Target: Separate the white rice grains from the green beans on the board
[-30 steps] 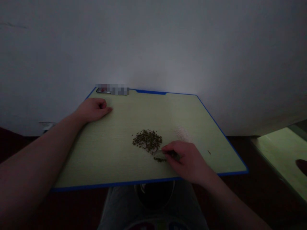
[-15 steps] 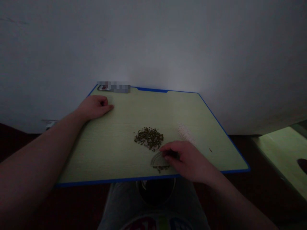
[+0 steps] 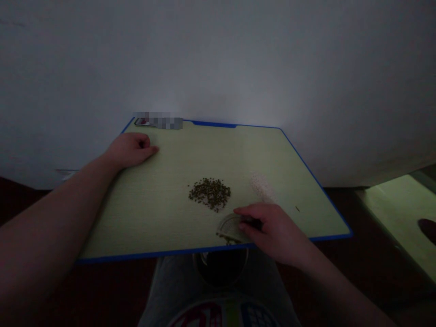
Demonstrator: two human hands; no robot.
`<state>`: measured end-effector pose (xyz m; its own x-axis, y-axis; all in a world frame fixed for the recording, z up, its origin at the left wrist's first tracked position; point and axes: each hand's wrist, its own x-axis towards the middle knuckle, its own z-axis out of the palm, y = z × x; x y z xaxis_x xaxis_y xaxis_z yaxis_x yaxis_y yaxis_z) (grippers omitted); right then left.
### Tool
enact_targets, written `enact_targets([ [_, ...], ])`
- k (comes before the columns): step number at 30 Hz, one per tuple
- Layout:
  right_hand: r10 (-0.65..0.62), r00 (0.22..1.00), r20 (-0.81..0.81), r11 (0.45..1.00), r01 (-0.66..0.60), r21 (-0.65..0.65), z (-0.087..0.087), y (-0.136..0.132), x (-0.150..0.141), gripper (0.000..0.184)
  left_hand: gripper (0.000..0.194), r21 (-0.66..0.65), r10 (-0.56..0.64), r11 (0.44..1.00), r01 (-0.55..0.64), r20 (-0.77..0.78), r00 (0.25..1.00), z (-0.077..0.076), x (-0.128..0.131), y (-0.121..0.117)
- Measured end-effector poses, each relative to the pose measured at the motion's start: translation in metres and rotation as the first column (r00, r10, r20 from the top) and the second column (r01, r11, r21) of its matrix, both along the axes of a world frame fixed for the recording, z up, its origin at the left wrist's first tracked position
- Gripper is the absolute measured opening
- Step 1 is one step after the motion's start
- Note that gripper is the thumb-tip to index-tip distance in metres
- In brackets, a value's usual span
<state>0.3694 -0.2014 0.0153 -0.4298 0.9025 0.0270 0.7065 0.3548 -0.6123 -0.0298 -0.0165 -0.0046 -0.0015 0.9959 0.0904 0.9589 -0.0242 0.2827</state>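
Apparently sweeping green grains (image 3: 229, 240), the right hand (image 3: 241, 219) pinches a clear half-disc (image 3: 229, 225), next needing a push toward the bowl (image 3: 220, 270); the left hand (image 3: 129, 150) lies half-curled, contents unclear.

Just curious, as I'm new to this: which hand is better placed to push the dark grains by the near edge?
Probably the right hand: it grips a clear curved piece beside the dark grains. The left hand lies at the far left of the board, well away.
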Motion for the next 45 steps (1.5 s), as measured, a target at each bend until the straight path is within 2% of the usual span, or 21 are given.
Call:
enact_targets([
  [8, -0.081, 0.996, -0.046, 0.994, 0.077, -0.072, -0.002, -0.021, -0.002, 0.024, 0.037, -0.012, 0.022, 1.0, -0.022, 0.012, 1.0, 0.002, 0.002, -0.003],
  [15, -0.064, 0.984, -0.164, 0.985, 0.036, -0.168, 0.003, -0.021, 0.001, 0.022, 0.036, -0.01, -0.004, 1.0, 0.004, 0.013, 1.0, 0.003, 0.002, -0.003],
  [22, 0.027, 0.985, -0.172, 0.995, -0.044, -0.095, 0.013, -0.002, -0.018, 0.025, 0.036, 0.04, -0.03, 0.999, 0.029, 0.014, 0.999, 0.002, 0.001, -0.002],
  [26, 0.094, 0.985, -0.145, 0.994, -0.101, -0.043, 0.007, 0.006, -0.033, 0.029, 0.036, 0.037, -0.014, 0.999, 0.012, 0.038, 0.999, 0.0, 0.001, -0.001],
  [30, 0.128, 0.983, -0.135, 0.99, -0.135, -0.049, 0.001, 0.006, -0.04, 0.03, 0.036, 0.044, -0.014, 0.999, 0.012, 0.056, 0.998, 0.0, 0.001, -0.001],
  [38, 0.078, 0.99, -0.117, 0.99, -0.09, -0.104, 0.004, -0.007, -0.031, 0.027, 0.035, 0.029, 0.018, 0.999, -0.02, 0.055, 0.998, 0.003, 0.005, -0.003],
  [45, 0.069, 0.986, -0.15, 0.994, -0.08, -0.072, 0.001, -0.019, -0.018, 0.026, 0.035, 0.023, 0.007, 1.0, -0.009, 0.048, 0.999, 0.0, 0.002, -0.001],
])
